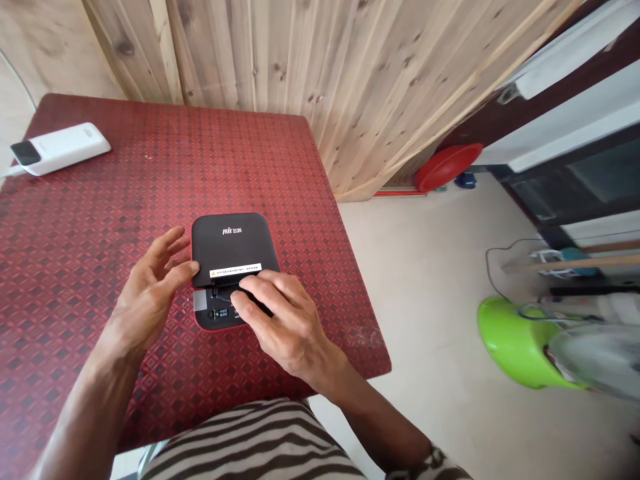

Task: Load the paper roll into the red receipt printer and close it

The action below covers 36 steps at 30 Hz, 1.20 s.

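Note:
A flat black device [235, 247] with rounded corners and a red rim lies on the red patterned table [165, 167]. White lettering and a white warning strip mark its upper face; a recess with small ports and labels runs along its near side. My left hand [150, 287] is at its left edge, thumb touching the corner near the recess, the other fingers spread beside it. Over the right part of the recess, the thumb and forefinger of my right hand [285, 320] are close together. Whatever is between them is hidden, though a thin dark line shows in the recess beside them.
A white power bank [65, 148] with a dark end and a cable lies at the table's far left. Wood panelling [280, 60] rises behind the table. On the floor to the right are a green plastic stool or tub [515, 343] and a red basin [447, 167].

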Each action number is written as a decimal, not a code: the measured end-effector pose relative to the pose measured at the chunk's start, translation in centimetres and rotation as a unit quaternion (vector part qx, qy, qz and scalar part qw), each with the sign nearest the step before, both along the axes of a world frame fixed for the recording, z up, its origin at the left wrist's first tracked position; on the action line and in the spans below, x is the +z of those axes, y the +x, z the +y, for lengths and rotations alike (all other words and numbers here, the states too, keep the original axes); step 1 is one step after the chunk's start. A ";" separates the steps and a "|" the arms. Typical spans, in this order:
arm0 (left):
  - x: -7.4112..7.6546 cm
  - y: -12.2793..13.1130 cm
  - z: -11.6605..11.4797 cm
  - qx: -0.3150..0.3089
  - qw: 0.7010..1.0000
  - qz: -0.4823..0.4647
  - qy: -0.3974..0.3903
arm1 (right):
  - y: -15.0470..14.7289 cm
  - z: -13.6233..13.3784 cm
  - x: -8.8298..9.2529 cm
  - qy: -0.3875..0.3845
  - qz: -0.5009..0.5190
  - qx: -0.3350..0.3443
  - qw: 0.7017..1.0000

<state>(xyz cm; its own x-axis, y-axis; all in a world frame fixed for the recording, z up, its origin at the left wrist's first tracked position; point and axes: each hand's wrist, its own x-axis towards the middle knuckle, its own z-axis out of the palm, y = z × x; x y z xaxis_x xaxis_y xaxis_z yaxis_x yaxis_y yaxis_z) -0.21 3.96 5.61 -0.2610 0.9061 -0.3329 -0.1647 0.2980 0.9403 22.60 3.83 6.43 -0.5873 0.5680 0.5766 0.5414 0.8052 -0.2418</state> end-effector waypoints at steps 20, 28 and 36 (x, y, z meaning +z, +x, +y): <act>-1.3 0.2 -2.6 -0.046 0.994 0.076 0.065 | 0.8 -0.6 -0.4 -0.060 0.123 -0.049 0.989; -2.2 1.5 -5.5 -0.021 0.998 0.025 0.062 | 3.6 -0.2 -1.7 -0.105 0.183 -0.153 0.965; -1.0 3.1 -5.0 0.031 0.998 0.013 0.045 | 4.1 0.5 -2.3 -0.101 0.200 -0.172 0.959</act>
<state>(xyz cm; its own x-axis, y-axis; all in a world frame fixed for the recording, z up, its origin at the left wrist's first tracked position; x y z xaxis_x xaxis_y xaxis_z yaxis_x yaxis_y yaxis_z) 2.86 -1.02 4.63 -0.3255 0.9139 -0.2425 -0.1548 0.2015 0.9672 26.73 4.36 4.08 -0.0988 0.8123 0.5748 0.5985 0.5100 -0.6178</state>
